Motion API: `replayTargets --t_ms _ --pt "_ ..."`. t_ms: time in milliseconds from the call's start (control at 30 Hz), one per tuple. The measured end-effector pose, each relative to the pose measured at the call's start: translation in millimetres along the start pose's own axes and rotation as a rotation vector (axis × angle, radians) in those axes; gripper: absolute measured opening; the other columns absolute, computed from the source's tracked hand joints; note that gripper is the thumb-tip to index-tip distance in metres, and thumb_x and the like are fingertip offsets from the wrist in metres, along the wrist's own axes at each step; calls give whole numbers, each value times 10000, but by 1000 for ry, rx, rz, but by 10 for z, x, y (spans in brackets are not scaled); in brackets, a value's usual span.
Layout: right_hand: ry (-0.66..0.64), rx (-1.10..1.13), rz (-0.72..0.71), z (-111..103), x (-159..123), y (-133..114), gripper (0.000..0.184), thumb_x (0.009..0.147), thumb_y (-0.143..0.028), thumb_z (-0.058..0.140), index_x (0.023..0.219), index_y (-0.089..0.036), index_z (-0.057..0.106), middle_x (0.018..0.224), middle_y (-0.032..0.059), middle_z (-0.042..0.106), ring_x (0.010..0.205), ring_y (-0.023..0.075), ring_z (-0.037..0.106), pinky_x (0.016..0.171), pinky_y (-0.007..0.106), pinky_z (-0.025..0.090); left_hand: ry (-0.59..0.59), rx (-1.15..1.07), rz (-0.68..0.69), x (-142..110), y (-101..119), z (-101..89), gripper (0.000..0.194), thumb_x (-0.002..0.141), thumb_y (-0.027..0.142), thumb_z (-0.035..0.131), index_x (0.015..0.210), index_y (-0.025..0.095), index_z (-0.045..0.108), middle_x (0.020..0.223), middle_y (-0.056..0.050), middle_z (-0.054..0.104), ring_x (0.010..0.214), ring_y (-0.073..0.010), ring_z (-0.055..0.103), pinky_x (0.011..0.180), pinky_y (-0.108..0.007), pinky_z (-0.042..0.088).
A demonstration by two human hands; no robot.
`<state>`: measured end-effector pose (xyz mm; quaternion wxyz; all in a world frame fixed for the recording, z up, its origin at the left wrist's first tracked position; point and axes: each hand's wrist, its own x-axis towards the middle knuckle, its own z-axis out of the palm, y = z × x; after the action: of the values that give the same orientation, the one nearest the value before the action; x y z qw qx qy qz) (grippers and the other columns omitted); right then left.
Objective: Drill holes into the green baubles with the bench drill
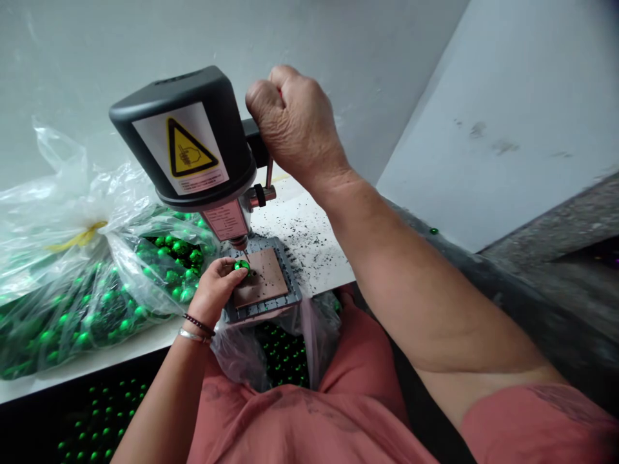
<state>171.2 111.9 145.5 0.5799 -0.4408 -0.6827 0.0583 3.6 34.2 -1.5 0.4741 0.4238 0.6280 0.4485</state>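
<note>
- Nearest, the person's red clothing (290, 425) fills the bottom of the view, with a clear plastic bag (236, 354) of shiny green balls between the legs.
- At lower left, more green balls (95, 411) show in the dark below the table edge.
- The right forearm (411, 270) reaches up across the view and covers part of the white table (333, 261).
- The right hand (302, 125) is closed in a fist around the top of the lever (269, 174) of a drill press; the grip is hidden but for a speck of red.
- The left hand (217, 287), with a dark beaded bracelet (198, 322) at the wrist, is pinched narrow, thumb and fingers holding a single green ball (240, 265) over a brown board (264, 280).
- The drill bit (247, 256) points down right at that ball; whether they touch, I cannot tell.
- The board lies on a grey slotted base (291, 283), with dark shavings (314, 251) scattered beside it.
- The black drill head (236, 103), bearing a yellow warning label, blocks what is behind it.
- To the left lies a large clear sack (116, 238) of green balls, gathered with a yellow tie (80, 237).
- Farthest back stands a pale wall (387, 38).
</note>
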Motion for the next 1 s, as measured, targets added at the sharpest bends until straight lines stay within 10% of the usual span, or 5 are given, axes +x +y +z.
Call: replayTargets --t_ms 1000 --pt "0 50 40 24 11 9 320 848 -383 340 614 -183 250 575 -63 273 562 58 231 546 204 192 66 663 219 170 -200 39 381 594 380 680 930 210 622 652 30 605 581 -116 540 534 -216 394"
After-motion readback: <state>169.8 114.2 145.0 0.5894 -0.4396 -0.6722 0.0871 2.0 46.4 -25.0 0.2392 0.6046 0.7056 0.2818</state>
